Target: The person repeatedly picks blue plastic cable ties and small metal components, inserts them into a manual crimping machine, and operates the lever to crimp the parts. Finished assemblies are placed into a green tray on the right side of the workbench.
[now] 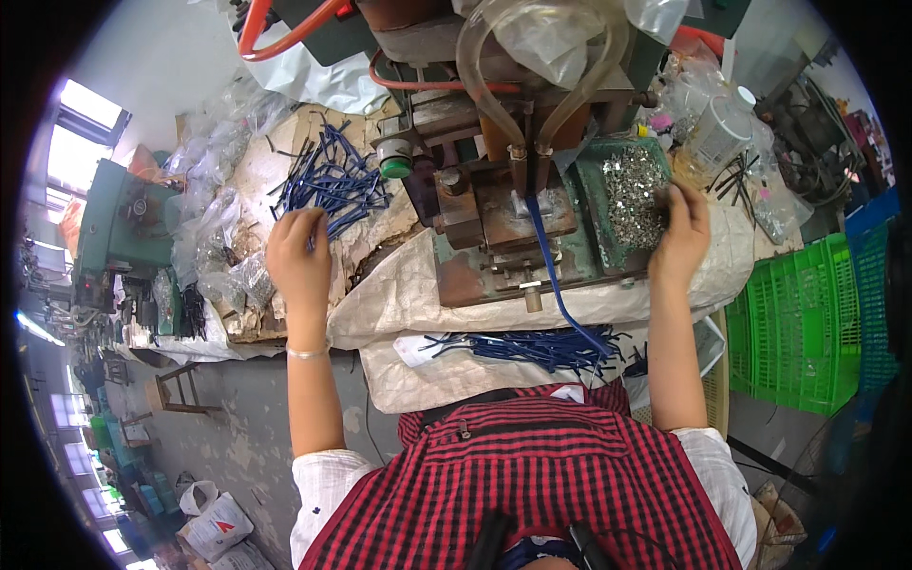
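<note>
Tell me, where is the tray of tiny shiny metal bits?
In the head view, the green tray of small silver metal pieces sits right of the rusty press machine, under the right hand.

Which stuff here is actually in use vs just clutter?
In use:
- left hand on the pile of blue cords
- right hand in the tray of small metal clips
- press machine with one blue cord hanging from it
- finished blue cords on the lap cloth

Lying about:
- green crates
- clear plastic bags
- wooden stool
</note>
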{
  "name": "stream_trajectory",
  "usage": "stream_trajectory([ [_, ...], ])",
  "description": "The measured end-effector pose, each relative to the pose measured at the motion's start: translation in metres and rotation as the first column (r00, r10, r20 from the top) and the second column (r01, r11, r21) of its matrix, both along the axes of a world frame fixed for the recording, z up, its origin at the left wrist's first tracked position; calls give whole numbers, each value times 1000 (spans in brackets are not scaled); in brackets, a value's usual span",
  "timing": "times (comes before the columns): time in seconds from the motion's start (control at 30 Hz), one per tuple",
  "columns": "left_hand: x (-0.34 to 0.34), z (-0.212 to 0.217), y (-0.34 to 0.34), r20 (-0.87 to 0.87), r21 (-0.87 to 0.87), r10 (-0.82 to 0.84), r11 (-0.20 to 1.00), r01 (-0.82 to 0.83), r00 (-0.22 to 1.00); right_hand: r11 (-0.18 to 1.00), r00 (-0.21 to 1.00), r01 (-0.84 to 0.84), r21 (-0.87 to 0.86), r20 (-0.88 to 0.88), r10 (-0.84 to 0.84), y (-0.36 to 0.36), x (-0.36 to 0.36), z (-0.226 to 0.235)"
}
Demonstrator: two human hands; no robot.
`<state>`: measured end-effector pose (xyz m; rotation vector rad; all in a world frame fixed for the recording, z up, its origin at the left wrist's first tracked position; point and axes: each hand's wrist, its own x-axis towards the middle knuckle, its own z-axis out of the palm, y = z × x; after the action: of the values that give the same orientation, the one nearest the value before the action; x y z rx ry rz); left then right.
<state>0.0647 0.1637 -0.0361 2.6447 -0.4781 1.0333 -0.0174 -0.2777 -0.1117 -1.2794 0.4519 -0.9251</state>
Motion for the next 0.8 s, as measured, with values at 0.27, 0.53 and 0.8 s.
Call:
stream_trajectory([
  [0.27, 60, -104, 19, -97, 188, 140, 975, -120, 985, 935, 978, -187, -303, -148, 147, 36, 8, 37],
  [0.53, 35, -68, -16, -127, -138, 35, 989, -52, 991, 816, 943, -309, -488, -46, 330, 100, 9, 80],
  [0.8, -31, 1, -89, 178, -672, -408, 614, 414, 895, 864, 856, -504, -12, 127, 501, 120, 12, 83],
])
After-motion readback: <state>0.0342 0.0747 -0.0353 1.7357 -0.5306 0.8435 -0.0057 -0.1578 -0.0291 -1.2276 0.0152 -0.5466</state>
